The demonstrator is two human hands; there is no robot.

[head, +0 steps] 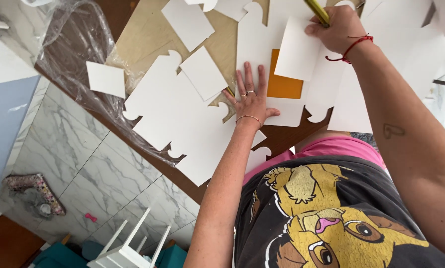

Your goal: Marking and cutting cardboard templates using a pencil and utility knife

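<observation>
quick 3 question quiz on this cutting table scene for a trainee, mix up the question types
1. True or false: the left hand lies flat with its fingers spread on a white card sheet.
2. What does the right hand grip? A) scissors B) a yellow-green pencil C) a glue stick
3. Fill in: the patch showing between the white cut-outs beside the left hand is coloured ____.

Key: 1 true; 2 B; 3 orange. The right hand also rests on a smaller white card, and a red string bracelet circles its wrist.
</observation>
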